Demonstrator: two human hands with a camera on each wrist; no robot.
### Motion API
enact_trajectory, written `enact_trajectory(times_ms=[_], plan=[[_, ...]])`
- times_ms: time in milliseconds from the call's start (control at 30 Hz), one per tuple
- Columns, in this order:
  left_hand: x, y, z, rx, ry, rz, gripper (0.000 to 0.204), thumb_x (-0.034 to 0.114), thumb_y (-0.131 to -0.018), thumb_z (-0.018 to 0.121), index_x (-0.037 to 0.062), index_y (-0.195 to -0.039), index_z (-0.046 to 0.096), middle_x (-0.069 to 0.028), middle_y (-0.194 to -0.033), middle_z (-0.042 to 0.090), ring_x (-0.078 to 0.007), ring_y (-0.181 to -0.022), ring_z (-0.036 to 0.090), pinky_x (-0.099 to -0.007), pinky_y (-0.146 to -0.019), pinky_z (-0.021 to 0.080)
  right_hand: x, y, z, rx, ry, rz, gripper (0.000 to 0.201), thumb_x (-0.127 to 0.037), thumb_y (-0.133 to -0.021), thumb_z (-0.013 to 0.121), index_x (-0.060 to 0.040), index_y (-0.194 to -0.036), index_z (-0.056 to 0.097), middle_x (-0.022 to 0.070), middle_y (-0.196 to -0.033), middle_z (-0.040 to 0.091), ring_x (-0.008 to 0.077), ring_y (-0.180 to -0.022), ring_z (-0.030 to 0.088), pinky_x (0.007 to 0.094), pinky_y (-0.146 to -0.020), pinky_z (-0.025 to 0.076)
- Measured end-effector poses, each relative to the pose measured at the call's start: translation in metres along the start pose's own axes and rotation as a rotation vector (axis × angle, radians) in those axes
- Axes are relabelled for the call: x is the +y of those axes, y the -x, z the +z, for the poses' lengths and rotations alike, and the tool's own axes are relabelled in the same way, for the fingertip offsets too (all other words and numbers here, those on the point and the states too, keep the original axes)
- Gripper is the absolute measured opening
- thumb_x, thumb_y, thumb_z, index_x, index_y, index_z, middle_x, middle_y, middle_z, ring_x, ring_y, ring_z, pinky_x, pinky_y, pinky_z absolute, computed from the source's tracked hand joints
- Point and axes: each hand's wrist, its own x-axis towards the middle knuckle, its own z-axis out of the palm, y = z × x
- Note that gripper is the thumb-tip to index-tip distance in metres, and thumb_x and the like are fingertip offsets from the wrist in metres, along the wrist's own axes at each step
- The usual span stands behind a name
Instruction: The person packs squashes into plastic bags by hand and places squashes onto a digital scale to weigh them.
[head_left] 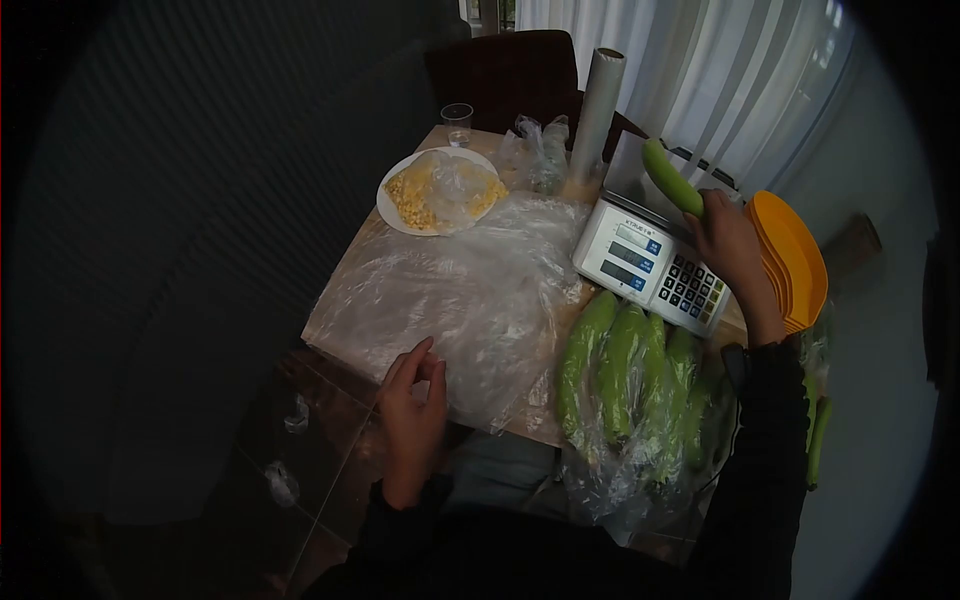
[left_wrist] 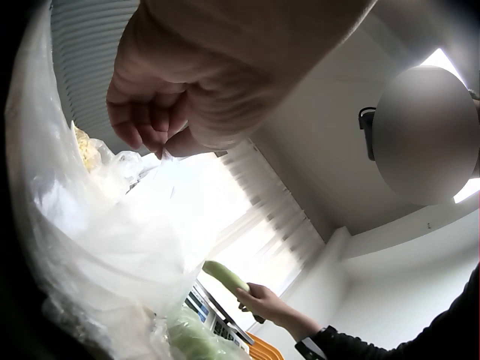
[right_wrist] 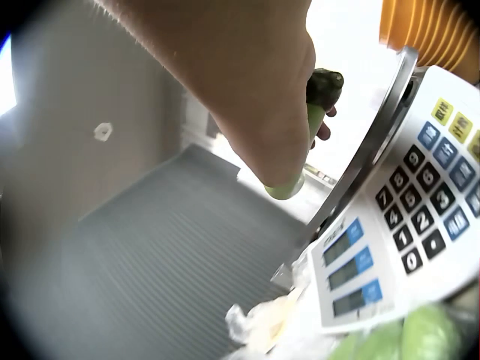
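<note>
My right hand [head_left: 729, 240] grips a long green eggplant [head_left: 671, 177] above the steel pan of a white digital scale [head_left: 625, 248]. In the right wrist view, the eggplant's dark stem cap [right_wrist: 325, 88] pokes out beside the palm. My left hand [head_left: 413, 408] is over the near edge of a spread of clear plastic bags [head_left: 450, 300]. Its thumb and fingertips pinch a bit of thin film [left_wrist: 166, 155] in the left wrist view. Several more green eggplants [head_left: 620, 365] lie in a clear bag in front of the scale.
A white plate [head_left: 388, 207] of yellow kernels stands at the back left, near a clear cup [head_left: 457, 122]. Behind are a knotted bag [head_left: 545, 150] and an upright plastic roll [head_left: 600, 115]. Stacked orange baskets [head_left: 800, 255] stand right of the scale. Plastic scraps [head_left: 282, 484] lie on the floor.
</note>
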Motion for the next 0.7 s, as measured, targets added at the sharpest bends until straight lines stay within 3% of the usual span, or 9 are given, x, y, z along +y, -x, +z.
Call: enact_trajectory(times_ms=[133, 200, 333, 500, 567, 633, 700], plan=[[0.0, 0.001, 0.013, -0.073, 0.008, 0.058, 0.034, -0.002, -0.103, 0.07, -0.0023, -0.137, 0.073, -0.0114, -0.103, 0.072, -0.0178, -0.091, 0.07, -0.0312, -0.085, 0.056, -0.087, 0.09, -0.053, -0.128, -0.212, -0.21, 0.036, -0.025, -0.101, 0.075, -0.0034, -0.126, 0.061, 0.0179, -0.103, 0.07, 0.043, -0.093, 0.072, 0.0517, -0.076, 0.055], [0.006, 0.001, 0.024, -0.134, 0.058, 0.077, 0.034, -0.003, -0.103, 0.069, -0.0022, -0.137, 0.073, -0.0123, -0.105, 0.072, -0.0183, -0.092, 0.07, -0.0313, -0.085, 0.056, -0.117, 0.129, -0.062, -0.232, -0.251, -0.305, 0.044, -0.026, -0.096, 0.079, -0.0036, -0.129, 0.063, 0.0144, -0.1, 0.067, 0.0373, -0.091, 0.072, 0.0493, -0.074, 0.055], [0.048, 0.008, 0.033, -0.304, 0.068, 0.185, 0.034, -0.005, -0.104, 0.067, -0.002, -0.137, 0.073, -0.0146, -0.108, 0.07, -0.0208, -0.095, 0.071, -0.0325, -0.086, 0.057, -0.16, 0.19, -0.052, -0.234, -0.234, -0.288, 0.048, -0.026, -0.091, 0.081, -0.0035, -0.13, 0.064, 0.009, -0.101, 0.065, 0.0286, -0.09, 0.069, 0.0451, -0.072, 0.055], [0.075, 0.041, 0.044, -0.536, 0.088, 0.391, 0.038, -0.008, -0.099, 0.069, 0.0001, -0.136, 0.074, -0.0138, -0.11, 0.071, -0.0244, -0.097, 0.072, -0.0352, -0.087, 0.058, -0.186, 0.204, -0.026, -0.173, -0.245, -0.268, 0.05, -0.027, -0.089, 0.08, -0.0051, -0.132, 0.065, 0.0073, -0.101, 0.064, 0.0252, -0.088, 0.067, 0.0419, -0.074, 0.056], [0.084, 0.058, 0.048, -0.596, 0.106, 0.483, 0.039, -0.007, -0.097, 0.071, 0.001, -0.135, 0.075, -0.0142, -0.112, 0.072, -0.027, -0.098, 0.073, -0.038, -0.087, 0.06, -0.191, 0.203, -0.011, -0.222, -0.366, -0.281, 0.054, -0.025, -0.089, 0.078, -0.0056, -0.138, 0.065, 0.0091, -0.103, 0.064, 0.0276, -0.092, 0.069, 0.0431, -0.077, 0.058], [0.104, 0.076, 0.048, -0.771, 0.193, 0.595, 0.041, -0.004, -0.096, 0.069, 0.0001, -0.137, 0.073, -0.0147, -0.121, 0.068, -0.0317, -0.11, 0.071, -0.0413, -0.097, 0.059, -0.191, 0.2, 0.008, -0.191, -0.413, -0.326, 0.055, -0.026, -0.092, 0.077, -0.0052, -0.141, 0.064, 0.011, -0.108, 0.067, 0.0296, -0.093, 0.07, 0.0429, -0.075, 0.058], [0.108, 0.091, 0.055, -0.809, 0.286, 0.644, 0.042, -0.003, -0.096, 0.071, 0.0015, -0.137, 0.074, -0.0138, -0.124, 0.069, -0.0302, -0.112, 0.072, -0.041, -0.098, 0.059, -0.199, 0.194, 0.01, -0.173, -0.463, -0.376, 0.055, -0.026, -0.095, 0.076, -0.0048, -0.144, 0.064, 0.0129, -0.112, 0.07, 0.0317, -0.095, 0.072, 0.0427, -0.074, 0.059]])
